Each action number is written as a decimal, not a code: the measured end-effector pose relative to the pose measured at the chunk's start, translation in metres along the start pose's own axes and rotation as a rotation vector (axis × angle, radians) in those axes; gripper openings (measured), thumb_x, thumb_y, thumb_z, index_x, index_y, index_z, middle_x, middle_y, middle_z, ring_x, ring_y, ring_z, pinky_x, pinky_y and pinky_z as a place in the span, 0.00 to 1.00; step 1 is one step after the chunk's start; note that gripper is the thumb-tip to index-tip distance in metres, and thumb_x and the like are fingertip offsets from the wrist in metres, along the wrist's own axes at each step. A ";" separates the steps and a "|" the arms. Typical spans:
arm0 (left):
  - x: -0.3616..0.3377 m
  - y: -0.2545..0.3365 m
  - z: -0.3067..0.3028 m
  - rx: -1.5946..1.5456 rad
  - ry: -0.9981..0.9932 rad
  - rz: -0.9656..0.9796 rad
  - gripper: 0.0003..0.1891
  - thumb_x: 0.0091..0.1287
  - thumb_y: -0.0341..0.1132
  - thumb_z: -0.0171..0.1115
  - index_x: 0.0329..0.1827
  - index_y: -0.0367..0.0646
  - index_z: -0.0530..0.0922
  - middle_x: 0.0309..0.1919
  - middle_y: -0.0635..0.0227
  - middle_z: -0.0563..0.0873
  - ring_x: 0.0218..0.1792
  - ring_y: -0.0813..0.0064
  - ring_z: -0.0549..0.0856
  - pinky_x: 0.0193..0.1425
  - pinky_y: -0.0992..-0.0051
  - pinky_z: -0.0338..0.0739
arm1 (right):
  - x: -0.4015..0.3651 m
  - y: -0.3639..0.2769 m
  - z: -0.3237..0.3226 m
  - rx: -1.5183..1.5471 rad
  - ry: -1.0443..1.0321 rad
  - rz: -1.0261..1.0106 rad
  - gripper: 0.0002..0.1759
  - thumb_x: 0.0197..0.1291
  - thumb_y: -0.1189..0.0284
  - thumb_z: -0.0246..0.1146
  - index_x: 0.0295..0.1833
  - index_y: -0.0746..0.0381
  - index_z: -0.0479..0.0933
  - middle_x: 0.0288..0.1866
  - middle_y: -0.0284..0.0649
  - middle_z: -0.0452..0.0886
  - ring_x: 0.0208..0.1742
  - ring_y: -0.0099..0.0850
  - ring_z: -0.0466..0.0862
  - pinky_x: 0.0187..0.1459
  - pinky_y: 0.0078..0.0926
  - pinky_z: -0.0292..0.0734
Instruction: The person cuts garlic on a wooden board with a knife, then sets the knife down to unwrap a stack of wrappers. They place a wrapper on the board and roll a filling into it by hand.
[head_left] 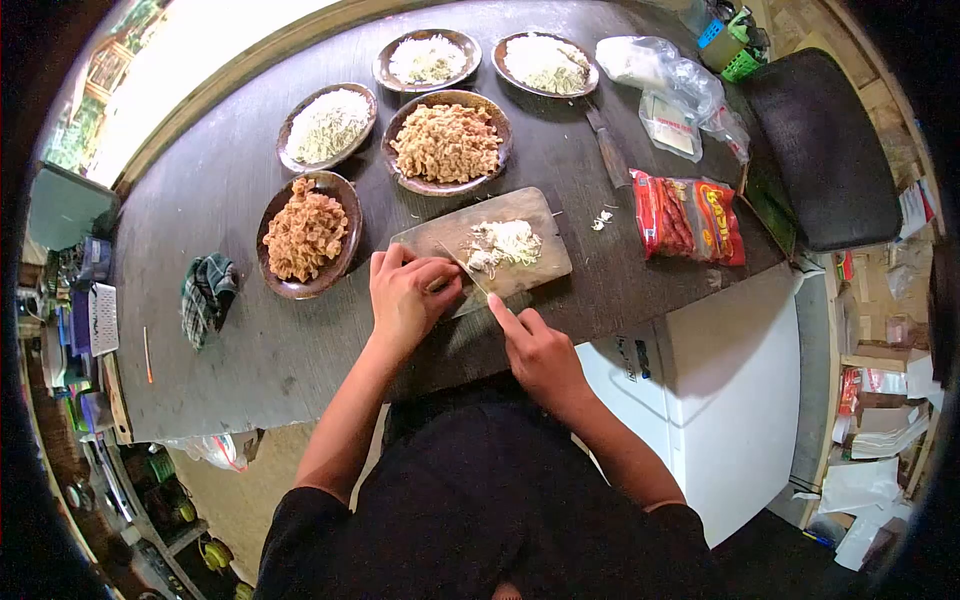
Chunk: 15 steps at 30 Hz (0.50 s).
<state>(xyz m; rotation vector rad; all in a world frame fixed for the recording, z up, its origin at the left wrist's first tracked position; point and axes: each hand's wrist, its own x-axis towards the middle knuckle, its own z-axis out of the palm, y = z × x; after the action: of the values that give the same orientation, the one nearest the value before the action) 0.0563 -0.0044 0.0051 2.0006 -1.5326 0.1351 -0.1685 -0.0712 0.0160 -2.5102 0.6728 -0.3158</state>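
Note:
A wooden cutting board [545,260] lies tilted on the dark table near its front edge. On it rests a small heap of pale shredded food [505,245]. My right hand [535,350] grips a knife [468,268], its thin blade slanting up and left across the board, beside the heap. My left hand [410,292] is at the board's left part, left of the blade, with its fingers curled; what they hold, if anything, is hidden. A red sausage packet [688,218] lies to the right of the board.
Brown bowls of crispy brown food [447,145] [305,230] and bowls of pale shreds [328,127] [428,60] [545,65] stand behind. A checked cloth [208,290] is at left. A dark-handled tool [607,147], plastic bags [665,85] and a black chair [825,150] are at right.

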 end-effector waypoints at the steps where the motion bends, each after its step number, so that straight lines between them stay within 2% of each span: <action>1: 0.001 0.001 -0.001 -0.006 0.008 -0.002 0.06 0.54 0.41 0.78 0.33 0.56 0.91 0.37 0.85 0.93 0.39 0.73 0.80 0.52 0.69 0.70 | 0.003 0.000 0.000 -0.017 0.004 -0.004 0.39 0.65 0.77 0.63 0.83 0.53 0.64 0.40 0.47 0.74 0.34 0.48 0.86 0.35 0.45 0.85; 6: 0.000 0.002 -0.003 0.019 0.015 0.020 0.05 0.55 0.41 0.78 0.33 0.57 0.91 0.38 0.85 0.93 0.40 0.73 0.80 0.52 0.69 0.70 | 0.008 0.002 0.002 -0.048 0.023 -0.023 0.39 0.65 0.77 0.63 0.83 0.53 0.64 0.40 0.46 0.74 0.34 0.48 0.86 0.35 0.45 0.85; 8: -0.001 0.002 -0.003 0.027 0.008 0.035 0.07 0.54 0.39 0.80 0.35 0.56 0.92 0.42 0.85 0.94 0.42 0.73 0.80 0.51 0.70 0.69 | 0.006 0.003 -0.001 -0.045 0.030 0.000 0.38 0.66 0.77 0.63 0.82 0.53 0.65 0.40 0.46 0.75 0.33 0.48 0.86 0.35 0.44 0.85; 15: -0.003 -0.002 0.000 0.020 -0.008 0.014 0.07 0.53 0.40 0.80 0.34 0.55 0.91 0.40 0.85 0.94 0.41 0.73 0.80 0.52 0.70 0.70 | -0.008 0.004 -0.006 0.050 -0.002 -0.015 0.36 0.69 0.77 0.62 0.82 0.52 0.65 0.39 0.45 0.75 0.33 0.48 0.86 0.35 0.45 0.85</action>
<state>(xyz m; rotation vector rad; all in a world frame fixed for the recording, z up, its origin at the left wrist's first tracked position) 0.0571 -0.0016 0.0031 2.0085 -1.5561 0.1488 -0.1787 -0.0730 0.0185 -2.4688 0.6374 -0.3313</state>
